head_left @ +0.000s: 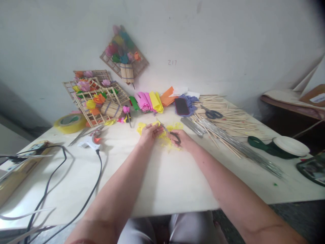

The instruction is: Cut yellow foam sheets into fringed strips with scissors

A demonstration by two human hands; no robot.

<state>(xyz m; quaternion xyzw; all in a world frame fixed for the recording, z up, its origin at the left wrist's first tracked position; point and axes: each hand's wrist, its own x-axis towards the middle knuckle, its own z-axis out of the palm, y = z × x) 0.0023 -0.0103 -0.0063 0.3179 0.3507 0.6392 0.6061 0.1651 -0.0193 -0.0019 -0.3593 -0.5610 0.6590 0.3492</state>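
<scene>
In the middle of the white table, my right hand (179, 137) is closed round the handles of a pair of scissors (165, 128), whose blades point up and left. My left hand (150, 132) is closed on a small yellow piece of crepe paper (157, 124) beside the blades. Whether the blades touch the paper I cannot tell. Yellow paper scraps (169, 146) lie under and around both hands, with more petal-like yellow pieces (140, 127) behind the left hand.
Stick frames with paper flowers (95, 101), yellow tape (69, 123) and a white glue gun (90, 142) stand left, its black cable (100, 173) trailing forward. Paper rolls (148, 101) and a phone (182, 106) are behind. Wooden sticks (236, 123), wires (236, 145) and dark scissors (213, 114) lie right.
</scene>
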